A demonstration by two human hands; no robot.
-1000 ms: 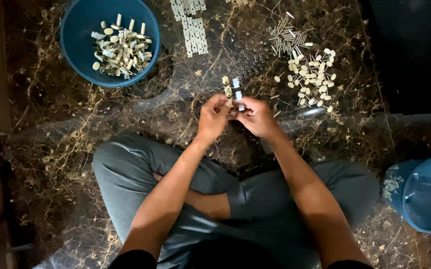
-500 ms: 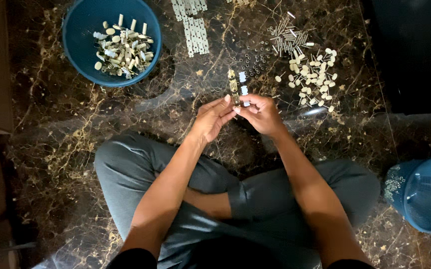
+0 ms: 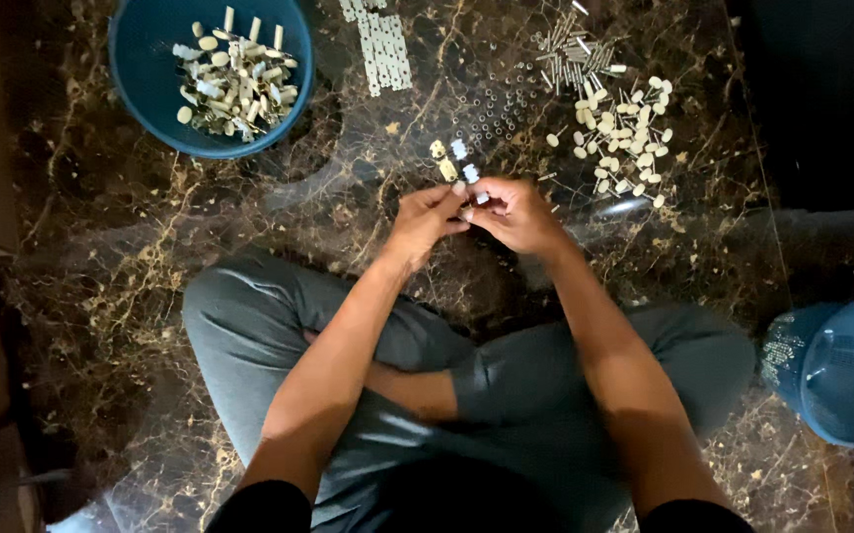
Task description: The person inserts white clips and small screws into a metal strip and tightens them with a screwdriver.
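The dark marble floor [image 3: 150, 326] with gold veining takes up everything; a person sits cross-legged on it in grey trousers [image 3: 279, 326]. Up and well to the left of where the hands meet stands a blue bowl [image 3: 141, 59] holding pale finished pieces. Low and far off to the right lies a blue perforated basket [image 3: 846, 370] on its side. Above the hands and slightly left are white strips [image 3: 382, 44]. Up to the right is a scatter of cream discs [image 3: 629, 133], with a bundle of small metal pins [image 3: 575, 54] beyond it and a patch of tiny rings [image 3: 496, 109] closer in.

The left hand [image 3: 427, 217] and right hand [image 3: 516, 212] meet at the fingertips, both pinching a small white part [image 3: 470, 193] between them. I cannot make out the part's long axis; it is too small. A few pale small pieces [image 3: 451, 158] lie just above the pinch, on the floor, running in a short line up and to the left. The left hand is a shade nearer to them; the disc pile lies on the right hand's side.

Compared with a second ago, the hands sit a little lower and closer to the body, and the small pieces now lie clear of the fingers rather than right at them.
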